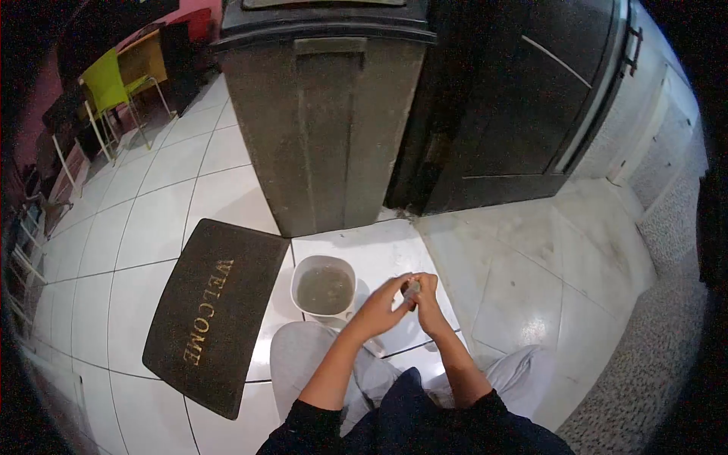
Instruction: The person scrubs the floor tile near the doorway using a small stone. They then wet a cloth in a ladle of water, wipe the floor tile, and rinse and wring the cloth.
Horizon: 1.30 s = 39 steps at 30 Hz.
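Both hands meet above the white floor tiles, to the right of a white container. My left hand (375, 309) has its fingers curved around one side of a small greyish-brown object (412, 291). From the other side, my right hand (427, 301) closes around the same object. What the object is cannot be made out, as the fingers cover much of it. The white container (324, 285) stands on the floor, holding murky grey liquid.
A dark mat (205, 318) lettered WELCOME lies at the left. A large dark bin (330, 136) stands ahead, beside a dark door (523, 98). A green chair (106, 81) is far left. A speckled wall (637, 356) borders the right.
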{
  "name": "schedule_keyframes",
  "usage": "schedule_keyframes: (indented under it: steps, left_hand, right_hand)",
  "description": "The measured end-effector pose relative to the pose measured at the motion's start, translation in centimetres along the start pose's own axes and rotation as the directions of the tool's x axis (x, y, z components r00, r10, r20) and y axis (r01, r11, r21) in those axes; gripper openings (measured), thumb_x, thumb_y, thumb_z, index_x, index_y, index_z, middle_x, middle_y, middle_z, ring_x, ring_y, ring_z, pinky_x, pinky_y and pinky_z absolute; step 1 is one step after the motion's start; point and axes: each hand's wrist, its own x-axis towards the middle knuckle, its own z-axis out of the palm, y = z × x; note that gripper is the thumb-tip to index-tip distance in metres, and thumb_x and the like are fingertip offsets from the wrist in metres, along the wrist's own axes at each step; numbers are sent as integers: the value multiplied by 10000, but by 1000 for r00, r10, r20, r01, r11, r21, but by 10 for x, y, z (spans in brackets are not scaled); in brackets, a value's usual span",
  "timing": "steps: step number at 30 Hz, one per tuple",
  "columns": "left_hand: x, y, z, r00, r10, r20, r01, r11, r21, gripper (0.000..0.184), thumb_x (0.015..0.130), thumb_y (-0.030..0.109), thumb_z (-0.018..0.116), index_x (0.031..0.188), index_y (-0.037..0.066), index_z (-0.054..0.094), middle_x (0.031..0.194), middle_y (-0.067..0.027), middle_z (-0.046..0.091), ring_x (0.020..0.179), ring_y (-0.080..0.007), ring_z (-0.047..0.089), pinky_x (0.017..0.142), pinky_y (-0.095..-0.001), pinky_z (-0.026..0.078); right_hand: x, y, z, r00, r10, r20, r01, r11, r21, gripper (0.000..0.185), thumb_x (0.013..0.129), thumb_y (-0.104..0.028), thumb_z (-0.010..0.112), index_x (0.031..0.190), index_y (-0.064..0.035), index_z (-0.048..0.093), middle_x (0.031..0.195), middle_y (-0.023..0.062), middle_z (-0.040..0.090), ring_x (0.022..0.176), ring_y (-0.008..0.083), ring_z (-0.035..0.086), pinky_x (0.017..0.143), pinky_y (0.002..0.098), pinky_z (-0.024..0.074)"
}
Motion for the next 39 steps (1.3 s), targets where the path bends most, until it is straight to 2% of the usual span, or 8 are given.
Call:
schedule_keyframes:
  steps: [2,4,10,24,29,34,37,39]
  left_hand:
    - [3,4,16,986,-130,104,139,987,-84,424,762,94,635,1155,67,479,1106,-126,527,969,-211,545,797,-332,468]
    - [4,7,22,980,-142,141,154,985,-75,409,752,98,648,1131,70,499,1082,-116,541,936,-195,555,758,-322,480]
    - [-7,6,30,952,-203,230,224,972,-69,261,728,94,673,969,40,586,886,-48,581,829,-147,560,705,-278,476]
    - [-12,-23,42,986,-168,-5,150,892,-427,198,808,32,548,993,-5,604,965,-68,557,931,-154,523,821,-255,411]
    - [-11,-15,37,969,-210,126,245,861,-446,233,867,95,441,1024,14,593,1014,-56,587,993,-151,522,899,-285,382]
    - [-10,-21,29,939,-337,76,317,752,-578,268,897,157,402,1040,15,577,1033,-83,588,1022,-178,537,884,-326,423]
    - [-8,-27,26,867,-380,323,498,613,-613,308,910,235,448,1122,20,508,1100,-99,553,1047,-201,521,888,-336,425]
    - [-9,-22,38,917,-318,241,398,769,-500,296,888,209,495,1120,26,507,1147,-96,520,1072,-206,502,887,-341,426]
  right_hand:
    - [-15,-14,-18,1000,-5,-10,5,1000,-20,196,774,-83,461,966,-45,454,993,128,403,921,239,390,831,326,352]
    - [-33,-30,-29,974,223,46,-225,907,355,251,750,-40,438,1001,-39,418,1028,106,417,930,190,430,805,308,392]
    - [-61,0,-64,966,217,139,-252,907,337,455,732,-158,713,1095,-53,461,840,30,509,736,117,521,645,253,444]
    - [-62,-13,-80,993,95,-73,-109,971,-213,277,737,-178,670,1009,-130,654,1021,114,589,754,210,597,640,290,480]
    - [-58,-29,-80,970,-185,-160,54,800,-597,287,730,-153,654,1016,-172,656,1060,96,576,855,234,566,743,322,454]
    - [-54,-21,-86,966,-189,-174,57,819,-571,252,742,-155,639,994,-149,661,1019,100,591,829,245,552,723,339,448]
    - [-52,-23,-86,980,-108,-166,9,862,-506,225,755,-154,623,974,-121,663,955,105,605,792,253,554,700,345,445]
    - [-51,-29,-83,988,-35,-149,-38,887,-459,214,761,-152,615,965,-107,663,916,106,610,779,255,556,692,349,442]
